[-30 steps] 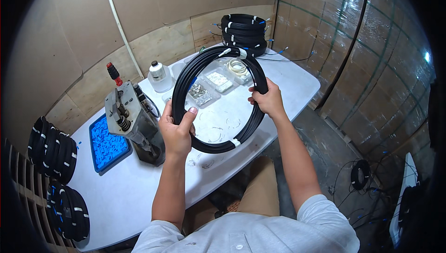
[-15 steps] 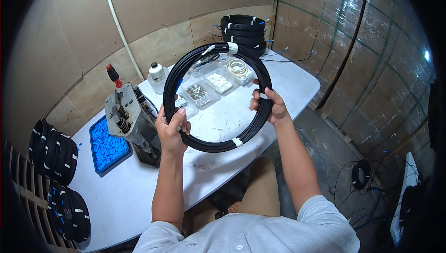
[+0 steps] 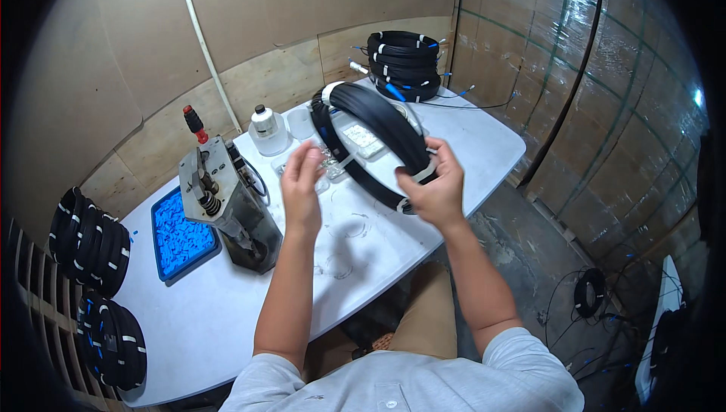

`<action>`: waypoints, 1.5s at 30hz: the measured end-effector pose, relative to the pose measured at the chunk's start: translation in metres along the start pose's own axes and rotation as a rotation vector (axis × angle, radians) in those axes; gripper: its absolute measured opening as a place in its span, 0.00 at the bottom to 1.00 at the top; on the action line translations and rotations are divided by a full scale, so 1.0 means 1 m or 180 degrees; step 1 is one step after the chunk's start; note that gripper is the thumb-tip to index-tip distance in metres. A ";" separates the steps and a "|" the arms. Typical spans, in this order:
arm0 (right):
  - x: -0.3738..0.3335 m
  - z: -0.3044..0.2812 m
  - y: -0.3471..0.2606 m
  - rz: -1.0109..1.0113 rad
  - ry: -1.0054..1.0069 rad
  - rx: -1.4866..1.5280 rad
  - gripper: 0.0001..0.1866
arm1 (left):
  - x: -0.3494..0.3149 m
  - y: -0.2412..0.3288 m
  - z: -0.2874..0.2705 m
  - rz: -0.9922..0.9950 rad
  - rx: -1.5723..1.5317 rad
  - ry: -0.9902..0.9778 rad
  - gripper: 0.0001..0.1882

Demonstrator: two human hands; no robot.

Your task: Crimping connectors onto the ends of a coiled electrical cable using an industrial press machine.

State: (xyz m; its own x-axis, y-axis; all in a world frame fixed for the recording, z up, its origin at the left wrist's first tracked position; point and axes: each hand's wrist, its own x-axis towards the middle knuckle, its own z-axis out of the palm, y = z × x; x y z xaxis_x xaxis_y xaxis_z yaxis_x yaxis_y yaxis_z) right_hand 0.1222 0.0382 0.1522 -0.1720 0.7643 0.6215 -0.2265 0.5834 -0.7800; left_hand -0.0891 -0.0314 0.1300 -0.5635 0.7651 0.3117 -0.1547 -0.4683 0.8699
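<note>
Aloft over a white worktable [image 3: 484, 147], a tied black cable coil [image 3: 378, 119] hangs tilted in our right hand [image 3: 439, 189], its thumb and fingers clamped on the near right side of the ring. Our left hand [image 3: 302, 189] is raised just beside the opposite side, fingers upright and close together with nothing in them; it appears free of the coil, though blur hides the exact placing of the thumb. Winding and binding look done to us, since several white bands [image 3: 330, 93] already circle the bundle; what is left, as we judge it, is perhaps a last check and setting the ring down, for it rests on no pile yet. Much of the batch seems finished: we count a stack of banded coils [image 3: 403, 64] at the far corner, with blue-sleeved ends poking out, and two more groups along the left edge, an upper pile [image 3: 89, 246] and a lower pile [image 3: 112, 345]. Between them and us stand a metal bench press [image 3: 234, 212] and a blue tray [image 3: 190, 267] filled with small blue plastic pieces [image 3: 181, 234]. Behind the coil, partly hidden, sit clear boxes of small parts [image 3: 364, 138], near a white bottle [image 3: 263, 121]; a loose black coil [image 3: 589, 293] lies on the floor at right.
</note>
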 end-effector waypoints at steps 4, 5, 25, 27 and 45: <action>-0.031 0.028 0.004 -0.0831 0.0251 -0.1710 0.31 | -0.021 0.042 0.065 -0.0386 -0.1210 -0.1199 0.23; -0.033 0.032 0.010 -0.1248 0.0271 -0.1897 0.31 | -0.019 0.040 0.073 -0.0486 -0.1303 -0.0945 0.21; 0.107 -0.021 0.069 -0.1506 -0.0292 -0.3058 0.23 | -0.010 0.059 0.018 -0.1270 -0.1235 -0.0686 0.16; 0.108 -0.024 0.081 -0.1703 -0.0317 -0.2840 0.21 | -0.010 0.056 0.013 -0.1256 -0.1257 -0.0657 0.16; 0.101 -0.035 0.065 -0.0948 -0.0754 -0.2244 0.12 | -0.009 0.063 0.006 -0.1405 -0.1328 -0.0607 0.15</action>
State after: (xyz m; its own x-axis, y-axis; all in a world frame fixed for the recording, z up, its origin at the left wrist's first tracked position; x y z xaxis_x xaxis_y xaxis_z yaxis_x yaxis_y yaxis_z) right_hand 0.1234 0.1629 0.1617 -0.4166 0.5166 0.7480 0.3507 0.8505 -0.3920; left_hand -0.0888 -0.0651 0.1847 -0.2260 0.9726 0.0539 -0.6643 -0.1943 0.7218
